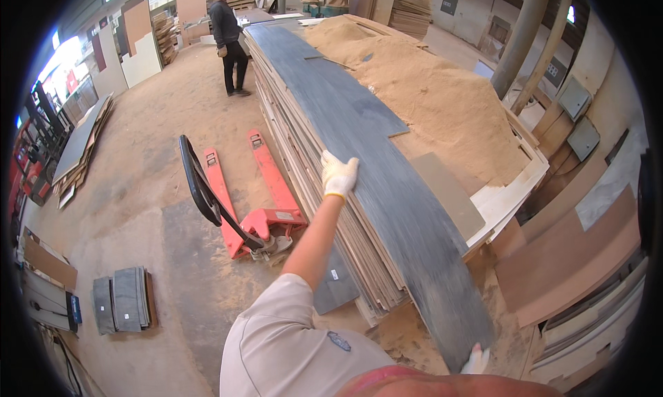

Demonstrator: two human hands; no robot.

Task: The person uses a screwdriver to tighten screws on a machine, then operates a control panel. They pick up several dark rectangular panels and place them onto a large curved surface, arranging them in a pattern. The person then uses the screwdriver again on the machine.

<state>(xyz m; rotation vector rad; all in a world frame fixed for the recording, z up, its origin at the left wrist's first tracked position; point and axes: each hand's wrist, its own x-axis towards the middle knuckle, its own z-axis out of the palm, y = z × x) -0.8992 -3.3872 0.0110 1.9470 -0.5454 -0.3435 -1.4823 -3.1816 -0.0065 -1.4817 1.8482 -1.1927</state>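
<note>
A long dark grey board (407, 203) lies on top of a stack of boards (359, 248), its near end sticking out past the stack toward me. My left hand (338, 176), in a white knit glove, holds the board's left edge, with the thumb over its top face and the fingers along the edge. At the near right corner of the same board, my right hand (476, 360), also white-gloved, grips the end. Most of the right hand is hidden behind my body and low in the picture.
A red pallet jack (266, 221) with a black handle stands left of the stack. Sawdust (428, 100) is heaped on the right. Another person (231, 38) stands beyond, near the stack's far end. Small grey panels (128, 300) lie on the floor; a post (525, 38) rises at right.
</note>
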